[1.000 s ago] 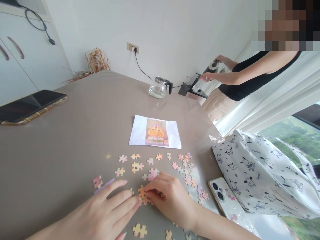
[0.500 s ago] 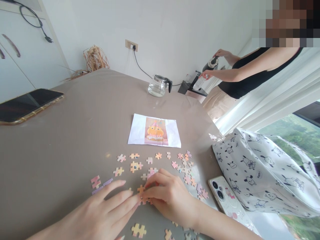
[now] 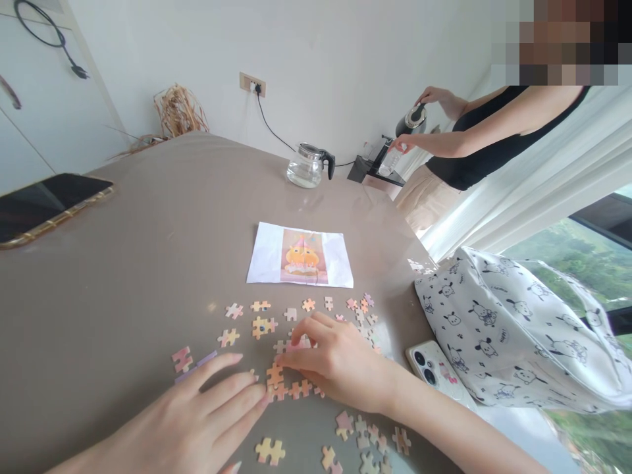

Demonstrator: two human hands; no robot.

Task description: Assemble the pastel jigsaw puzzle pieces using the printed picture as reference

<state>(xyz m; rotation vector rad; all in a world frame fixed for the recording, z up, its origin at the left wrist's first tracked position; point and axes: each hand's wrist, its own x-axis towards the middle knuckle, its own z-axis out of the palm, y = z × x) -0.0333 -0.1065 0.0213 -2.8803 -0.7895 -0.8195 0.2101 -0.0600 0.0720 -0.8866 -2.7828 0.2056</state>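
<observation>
My left hand (image 3: 197,421) lies flat on the grey table (image 3: 123,263), fingers stretched out, fingertips touching a joined cluster of orange puzzle pieces (image 3: 284,385). My right hand (image 3: 336,362) rests just right of the cluster, fingers curled loosely, index tip on a pale piece near the loose puzzle pieces (image 3: 291,316) scattered ahead. A printed reference picture (image 3: 300,257) lies beyond them. More loose pieces (image 3: 363,441) sit near my right forearm.
A white phone (image 3: 434,372) and a patterned bag (image 3: 513,336) lie at the right. A dark tablet (image 3: 49,204) is at the left edge. A glass jug (image 3: 306,168) stands at the back. Another person (image 3: 488,138) handles a kettle (image 3: 411,120) beyond the table.
My right hand slid up and away from the cluster toward the scattered pieces, uncovering the joined orange pieces. My left hand stayed put. The other person lifted the kettle slightly.
</observation>
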